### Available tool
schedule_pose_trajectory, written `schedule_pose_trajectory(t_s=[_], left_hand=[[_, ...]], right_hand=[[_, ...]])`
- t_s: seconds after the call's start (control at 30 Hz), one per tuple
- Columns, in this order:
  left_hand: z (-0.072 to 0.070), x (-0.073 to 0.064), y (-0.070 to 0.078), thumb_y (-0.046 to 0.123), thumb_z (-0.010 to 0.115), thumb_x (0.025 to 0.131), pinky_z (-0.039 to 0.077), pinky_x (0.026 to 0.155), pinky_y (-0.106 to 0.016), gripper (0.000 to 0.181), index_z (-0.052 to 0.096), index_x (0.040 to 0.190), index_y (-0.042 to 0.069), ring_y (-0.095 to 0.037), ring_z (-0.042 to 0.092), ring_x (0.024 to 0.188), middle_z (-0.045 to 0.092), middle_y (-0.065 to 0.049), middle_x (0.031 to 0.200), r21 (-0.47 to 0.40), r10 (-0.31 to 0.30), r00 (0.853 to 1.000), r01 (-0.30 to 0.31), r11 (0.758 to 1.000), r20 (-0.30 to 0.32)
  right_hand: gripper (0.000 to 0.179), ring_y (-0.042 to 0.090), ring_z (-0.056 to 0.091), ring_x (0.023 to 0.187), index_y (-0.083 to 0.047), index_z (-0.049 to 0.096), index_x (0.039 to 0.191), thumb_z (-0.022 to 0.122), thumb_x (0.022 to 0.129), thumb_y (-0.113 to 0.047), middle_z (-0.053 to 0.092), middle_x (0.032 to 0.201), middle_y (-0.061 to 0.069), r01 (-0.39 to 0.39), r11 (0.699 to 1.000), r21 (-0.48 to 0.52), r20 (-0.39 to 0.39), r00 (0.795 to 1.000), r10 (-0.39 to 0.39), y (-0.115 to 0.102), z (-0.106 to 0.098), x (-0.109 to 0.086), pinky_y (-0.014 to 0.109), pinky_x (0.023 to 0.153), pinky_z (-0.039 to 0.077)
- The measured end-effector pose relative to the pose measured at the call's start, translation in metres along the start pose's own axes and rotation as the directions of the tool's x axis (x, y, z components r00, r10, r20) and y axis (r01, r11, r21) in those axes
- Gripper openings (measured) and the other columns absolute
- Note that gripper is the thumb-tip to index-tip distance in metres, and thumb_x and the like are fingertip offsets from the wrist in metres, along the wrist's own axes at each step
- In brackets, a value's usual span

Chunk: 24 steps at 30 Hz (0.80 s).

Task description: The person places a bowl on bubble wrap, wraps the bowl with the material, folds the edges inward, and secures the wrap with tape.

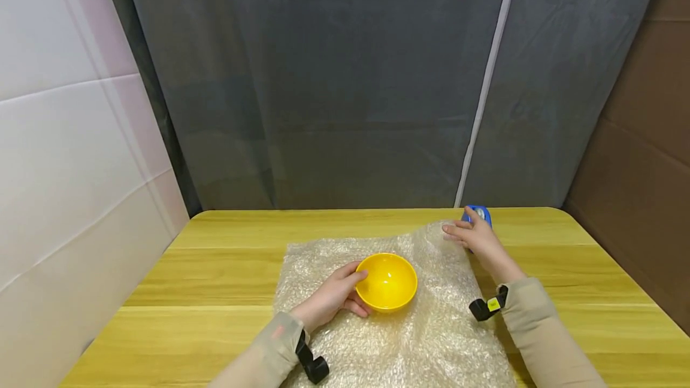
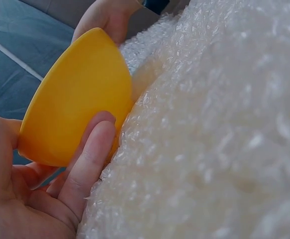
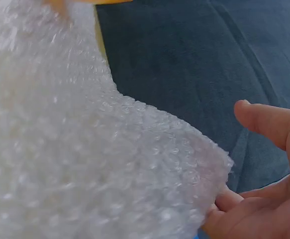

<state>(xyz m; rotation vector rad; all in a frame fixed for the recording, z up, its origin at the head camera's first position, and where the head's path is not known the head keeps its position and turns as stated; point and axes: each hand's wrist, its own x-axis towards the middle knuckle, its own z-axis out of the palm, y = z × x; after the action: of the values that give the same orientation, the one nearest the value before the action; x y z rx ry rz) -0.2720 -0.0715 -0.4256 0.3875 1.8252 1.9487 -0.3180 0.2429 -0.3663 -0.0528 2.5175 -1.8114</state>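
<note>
A yellow bowl (image 1: 389, 283) is above the middle of a sheet of bubble wrap (image 1: 366, 340). My left hand (image 1: 338, 295) grips the bowl by its left side, thumb at the rim and fingers beneath; the left wrist view shows the fingers (image 2: 92, 154) against the outside of the bowl (image 2: 80, 94). At the far right corner of the bubble wrap (image 3: 149, 164) is my right hand (image 1: 480, 241). Its thumb (image 3: 264, 119) stands away from the sheet, while the other fingers reach behind the raised corner and are partly hidden by it.
The bubble wrap lies on a wooden table (image 1: 215, 292). A blue object with a pale round part (image 1: 486, 214) stands near the far edge, partly behind my right hand. A grey curtain (image 1: 345, 106) hangs behind the table, with a brown panel (image 1: 641, 154) at the right.
</note>
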Motion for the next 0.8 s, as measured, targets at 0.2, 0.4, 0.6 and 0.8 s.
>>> schedule_pose_trajectory(t_s=[0.2, 0.4, 0.6, 0.8], left_hand=[[0.0, 0.0, 0.0, 0.025, 0.048, 0.102, 0.058, 0.055, -0.033, 0.056, 0.031, 0.147, -0.002, -0.023, 0.066, 0.059, 0.065, -0.02, 0.095, 0.001, -0.001, 1.0, 0.001, 1.0, -0.003], [-0.001, -0.001, 0.0, 0.026, 0.048, 0.102, 0.057, 0.055, -0.033, 0.057, 0.029, 0.148, -0.002, -0.023, 0.067, 0.059, 0.065, -0.02, 0.095, 0.0, -0.01, 1.0, 0.01, 1.0, -0.004], [-0.002, -0.004, 0.0, 0.027, 0.048, 0.102, 0.058, 0.055, -0.033, 0.058, 0.029, 0.149, -0.001, -0.022, 0.066, 0.06, 0.065, -0.019, 0.094, 0.004, -0.015, 1.0, 0.015, 1.0, -0.005], [-0.001, -0.005, 0.003, 0.026, 0.047, 0.102, 0.058, 0.056, -0.033, 0.058, 0.028, 0.149, -0.001, -0.022, 0.066, 0.06, 0.065, -0.019, 0.096, 0.014, -0.023, 1.0, 0.024, 1.0, -0.013]], right_hand=[[0.075, 0.033, 0.053, 0.12, 0.013, 0.025, 0.146, 0.059, 0.097, -0.032, 0.033, 0.148, 0.029, -0.043, 0.997, -0.057, 0.088, 0.995, 0.048, 0.001, 0.0, 0.0, 0.049, 0.105, 0.037], [0.045, 0.02, 0.053, 0.096, 0.01, 0.063, 0.114, 0.06, 0.096, -0.031, 0.062, 0.112, 0.014, -0.022, 0.993, -0.117, 0.081, 0.996, 0.032, 0.003, 0.003, -0.002, 0.032, 0.08, 0.048], [0.042, 0.011, 0.051, 0.092, 0.006, 0.064, 0.121, 0.058, 0.098, -0.028, 0.063, 0.121, 0.017, 0.043, 0.99, -0.135, 0.06, 0.998, -0.036, -0.004, 0.006, -0.007, 0.025, 0.071, 0.045], [0.041, 0.017, 0.065, 0.092, 0.005, 0.062, 0.125, 0.054, 0.1, -0.026, 0.061, 0.126, 0.019, 0.165, 0.975, -0.152, 0.125, 0.981, -0.146, -0.025, 0.013, -0.019, 0.033, 0.081, 0.048]])
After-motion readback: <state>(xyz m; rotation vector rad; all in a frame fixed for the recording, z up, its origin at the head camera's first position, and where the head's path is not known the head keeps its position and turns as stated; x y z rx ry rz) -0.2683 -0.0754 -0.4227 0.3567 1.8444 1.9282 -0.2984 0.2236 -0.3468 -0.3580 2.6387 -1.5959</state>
